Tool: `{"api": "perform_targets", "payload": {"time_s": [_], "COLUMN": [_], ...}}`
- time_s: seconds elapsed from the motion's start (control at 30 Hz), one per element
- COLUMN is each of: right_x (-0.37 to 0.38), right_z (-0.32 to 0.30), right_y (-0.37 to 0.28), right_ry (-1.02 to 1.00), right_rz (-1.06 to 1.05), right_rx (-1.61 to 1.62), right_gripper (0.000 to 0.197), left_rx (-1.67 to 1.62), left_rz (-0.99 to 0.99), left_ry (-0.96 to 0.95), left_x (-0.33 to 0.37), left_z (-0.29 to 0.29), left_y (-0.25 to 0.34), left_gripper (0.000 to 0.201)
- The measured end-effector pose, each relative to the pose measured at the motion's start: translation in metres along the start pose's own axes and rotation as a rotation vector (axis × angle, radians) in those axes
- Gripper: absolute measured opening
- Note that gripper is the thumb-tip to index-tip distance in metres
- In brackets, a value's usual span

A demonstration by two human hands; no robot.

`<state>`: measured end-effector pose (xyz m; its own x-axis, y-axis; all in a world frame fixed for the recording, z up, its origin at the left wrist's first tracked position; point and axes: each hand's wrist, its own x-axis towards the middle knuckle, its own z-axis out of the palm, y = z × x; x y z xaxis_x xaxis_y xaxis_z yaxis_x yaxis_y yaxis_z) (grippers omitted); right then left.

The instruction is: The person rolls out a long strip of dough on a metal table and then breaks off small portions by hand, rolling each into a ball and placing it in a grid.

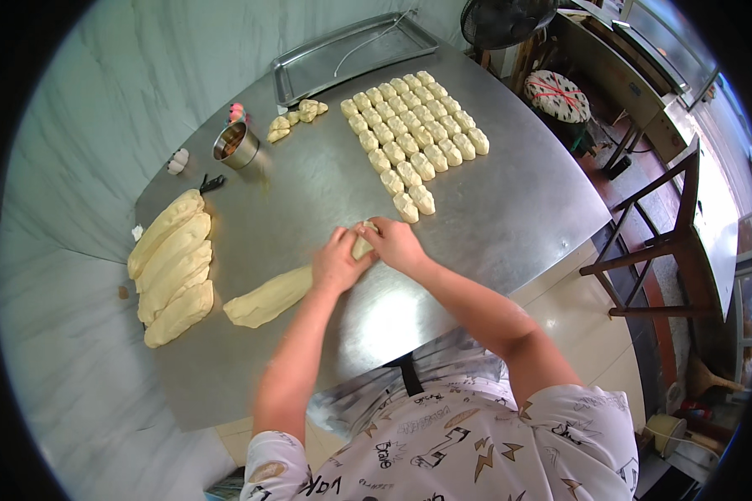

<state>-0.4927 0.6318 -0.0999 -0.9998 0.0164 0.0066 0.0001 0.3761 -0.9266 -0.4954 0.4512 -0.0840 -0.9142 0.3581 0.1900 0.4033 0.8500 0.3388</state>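
Note:
Both hands meet over the middle of the steel table at the end of a long pale dough roll (269,298). My left hand (338,262) has its fingers closed around the roll's right end. Beside it, my right hand (393,245) is closed on a small dough piece (362,247) between the two hands. My fingers hide whether that piece is still joined to the roll. Just beyond the right hand, small shaped dough pieces (409,134) lie in close rows, with two at the near end.
Several thick dough slabs (175,259) lie at the left by a black-handled tool (213,183). A metal cup (236,146), dough scraps (297,119) and a steel tray (351,57) sit farther back. Off the table stand a wooden chair (673,242) and a round covered stool (557,98).

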Motion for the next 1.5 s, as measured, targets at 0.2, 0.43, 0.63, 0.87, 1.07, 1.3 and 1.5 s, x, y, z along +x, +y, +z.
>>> {"api": "perform_targets", "payload": {"time_s": [0.2, 0.43, 0.63, 0.87, 1.07, 1.3, 1.5], "right_x": [0.009, 0.012, 0.031, 0.041, -0.03, -0.002, 0.042], "right_z": [0.036, 0.056, 0.045, 0.02, -0.048, -0.148, -0.158], "right_y": [0.004, -0.018, -0.028, -0.018, -0.086, 0.026, 0.032], "right_ry": [0.067, 0.132, 0.111, -0.001, -0.394, 0.105, 0.18], "right_rz": [0.194, 0.191, 0.221, 0.2, -0.271, 0.019, 0.118], "right_rx": [0.036, 0.021, -0.106, -0.333, 0.289, 0.029, -0.127], "right_gripper": [0.041, 0.045, 0.042, 0.033, 0.032, 0.05, 0.049], "left_rx": [0.151, 0.188, 0.162, 0.24, 0.139, 0.318, 0.433], "left_rz": [-0.06, -0.168, -0.255, -0.318, -0.4, -0.19, -0.069], "left_ry": [0.209, 0.059, 0.009, -0.236, -0.12, -0.005, 0.004], "left_x": [-0.023, 0.001, 0.021, 0.038, 0.04, -0.02, -0.023], "left_z": [0.037, 0.04, 0.042, 0.04, 0.043, 0.013, 0.019], "left_y": [0.028, 0.02, 0.021, 0.03, 0.008, 0.006, -0.018], "left_gripper": [0.069, 0.043, 0.033, 0.028, 0.039, 0.086, 0.082]}}
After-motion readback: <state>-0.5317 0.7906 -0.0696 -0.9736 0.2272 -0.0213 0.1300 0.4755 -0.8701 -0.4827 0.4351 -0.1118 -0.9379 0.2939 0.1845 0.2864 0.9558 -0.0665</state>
